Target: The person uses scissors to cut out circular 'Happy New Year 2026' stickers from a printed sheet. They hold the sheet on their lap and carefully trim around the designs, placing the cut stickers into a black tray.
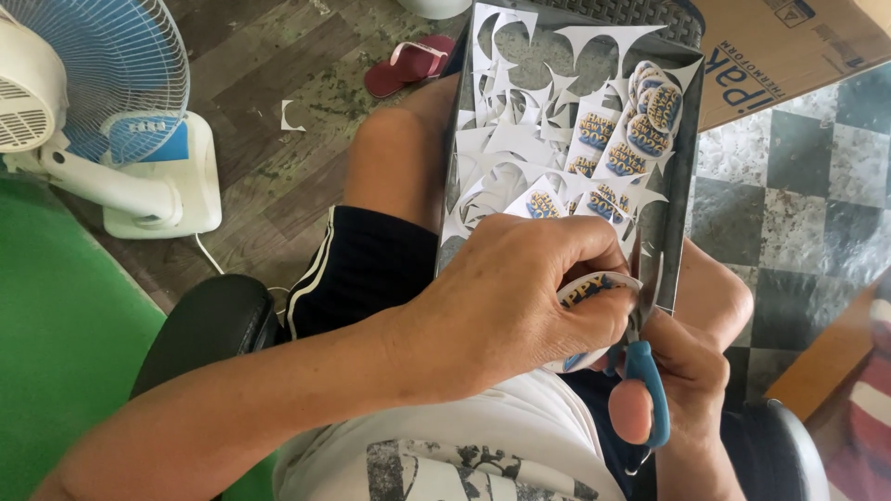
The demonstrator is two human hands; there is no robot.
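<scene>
While the left hand [506,297] pinches the round sticker [594,289], the right hand [682,380] grips blue scissors [647,371] just to its right, blades pointing toward the tray [685,186].

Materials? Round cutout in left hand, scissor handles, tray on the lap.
Round cutout: likely glossy printed paper, thin, white edge. Scissor handles: probably blue moulded plastic, smooth. Tray: seemingly dark sheet metal or plastic, thin rigid wall; cannot tell which.

Worn wood floor [278,148] — white fan [93,102]

Round printed sticker [587,289] at blue-handled scissors' [644,371] blades, above the lap.
</scene>
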